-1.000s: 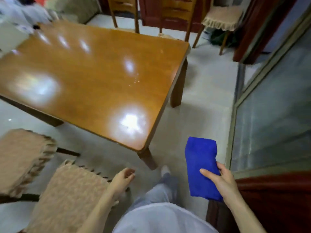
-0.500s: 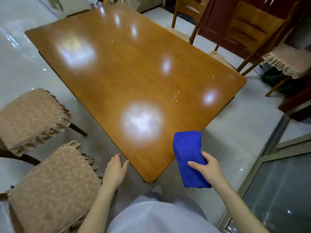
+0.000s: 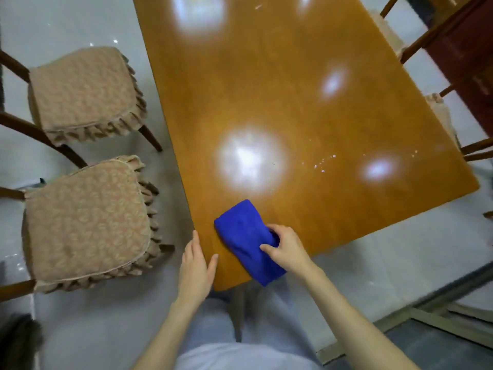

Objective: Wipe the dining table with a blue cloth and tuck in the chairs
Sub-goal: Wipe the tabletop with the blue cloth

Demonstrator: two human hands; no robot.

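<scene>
Blue cloth (image 3: 246, 240), folded, lies on the dining table (image 3: 293, 102) at its near corner; one end overhangs the near edge. Right hand (image 3: 286, 248) is clamped on the cloth's near-right part, thumb and fingers bunching the fabric. Left hand (image 3: 196, 271) lies flat, fingers together, braced on the table's left edge just beside the corner, holding nothing.

Step in hand, by my reading: first wipe pass, barely begun. Recommend: flatten palm over cloth for full contact, work in overlapping lanes away from the corner, and take in the white crumbs (image 3: 322, 162) to the right of centre. Sweep debris toward one edge, not across the whole top.

Edges/room: tabletop carries nothing else, so strokes are unobstructed. Left side: two cushioned chairs (image 3: 85, 225) stand pulled out, apart from the table w/ open floor between; not yet tucked. Right side: chairs (image 3: 440, 113) sit close in, seats partly under the top. Far end out of view.
</scene>
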